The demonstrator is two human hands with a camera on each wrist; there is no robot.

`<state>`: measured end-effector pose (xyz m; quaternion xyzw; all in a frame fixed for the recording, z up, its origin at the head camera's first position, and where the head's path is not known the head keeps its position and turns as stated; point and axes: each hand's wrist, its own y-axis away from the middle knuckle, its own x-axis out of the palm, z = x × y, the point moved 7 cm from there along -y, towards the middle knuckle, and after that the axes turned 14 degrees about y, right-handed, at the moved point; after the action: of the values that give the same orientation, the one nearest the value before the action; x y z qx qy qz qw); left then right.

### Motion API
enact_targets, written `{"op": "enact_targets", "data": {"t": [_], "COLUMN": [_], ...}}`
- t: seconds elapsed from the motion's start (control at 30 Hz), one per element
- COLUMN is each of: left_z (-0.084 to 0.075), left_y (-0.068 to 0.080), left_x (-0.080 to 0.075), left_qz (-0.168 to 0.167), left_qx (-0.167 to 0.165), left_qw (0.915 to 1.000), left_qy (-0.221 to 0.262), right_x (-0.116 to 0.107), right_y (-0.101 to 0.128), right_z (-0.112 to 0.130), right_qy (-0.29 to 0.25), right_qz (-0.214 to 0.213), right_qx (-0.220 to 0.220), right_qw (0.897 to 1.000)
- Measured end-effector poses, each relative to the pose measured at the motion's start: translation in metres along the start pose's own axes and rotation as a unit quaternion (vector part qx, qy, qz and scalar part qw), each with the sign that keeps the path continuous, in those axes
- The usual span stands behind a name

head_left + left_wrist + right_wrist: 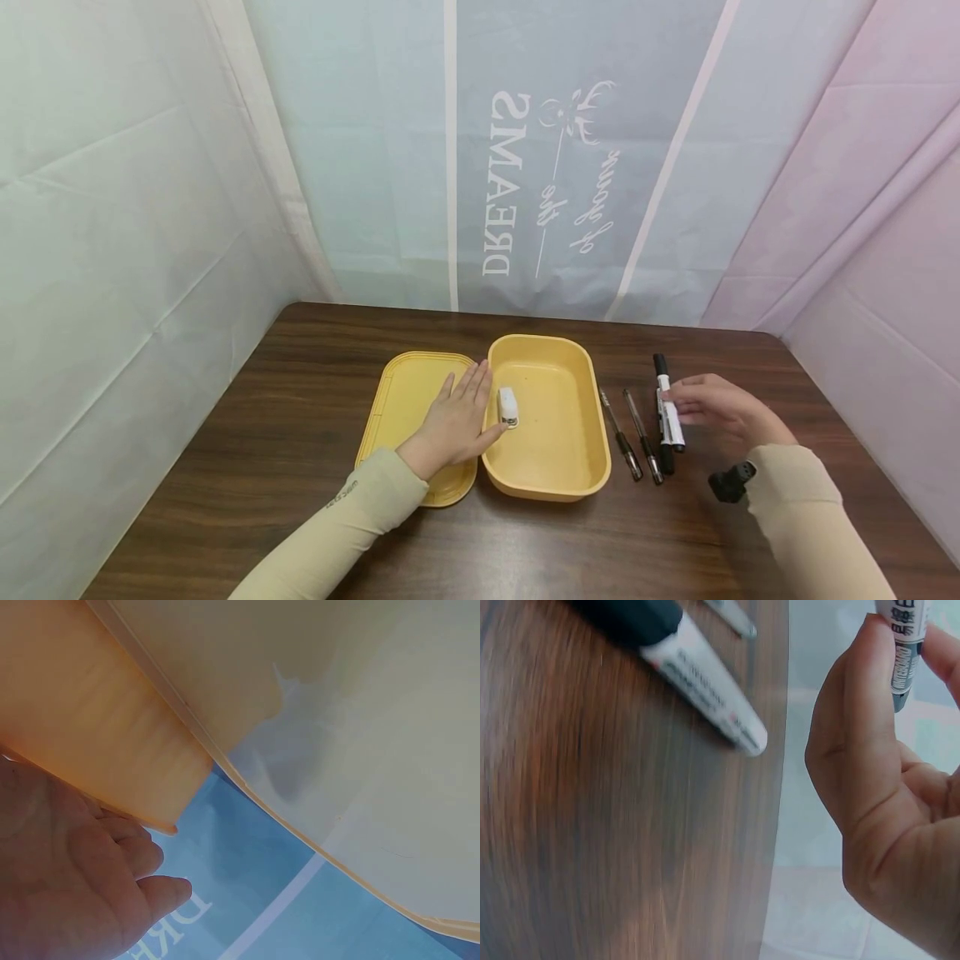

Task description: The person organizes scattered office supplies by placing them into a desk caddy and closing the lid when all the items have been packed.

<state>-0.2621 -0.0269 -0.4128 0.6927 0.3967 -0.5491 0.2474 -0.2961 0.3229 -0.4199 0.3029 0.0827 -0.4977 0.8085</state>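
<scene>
My right hand pinches a whiteboard marker between thumb and fingers, on the right side of the table. A second marker, white with a black cap, lies on the wood below it. My left hand, fingers straight, touches the left wall of a yellow plastic box. Inside that box, near its left side, sits a small white object with a dark end, perhaps a stapler. Partly under my left forearm is a flat yellow lid.
Two black-and-clear pens lie side by side between the box and the markers. The dark wooden table is bordered by hanging cloth at the back and both sides.
</scene>
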Motion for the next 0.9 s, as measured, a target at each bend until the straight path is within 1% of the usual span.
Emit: {"op": "enact_targets", "data": {"t": [0.17,0.43,0.57,0.7,0.9], "left_z": [0.000,0.000,0.000,0.000,-0.001], "left_y": [0.000,-0.001,-0.001,-0.001,0.000], "left_x": [-0.001,0.000,0.000,0.000,-0.002], "left_qz": [-0.001,-0.002,-0.001,-0.002,0.001], "left_qx": [0.000,0.000,0.000,0.001,0.001], "left_qw": [1.0000,1.0000,1.0000,1.0000,1.0000], "left_qy": [0.006,-0.002,-0.002,-0.004,-0.002], "right_x": [0.009,0.021,0.025,0.028,0.034], "right_y": [-0.005,-0.008,-0.009,-0.008,-0.009], "right_z": [0.011,0.030,0.037,0.044,0.051], "right_qy": [0.017,0.006,0.023,0.045,0.057], "right_qz": [0.002,0.016,0.010,0.010,0.007], "right_qx": [0.004,-0.004,-0.002,-0.011,-0.015], "right_qw": [1.000,1.000,1.000,0.999,0.998]}}
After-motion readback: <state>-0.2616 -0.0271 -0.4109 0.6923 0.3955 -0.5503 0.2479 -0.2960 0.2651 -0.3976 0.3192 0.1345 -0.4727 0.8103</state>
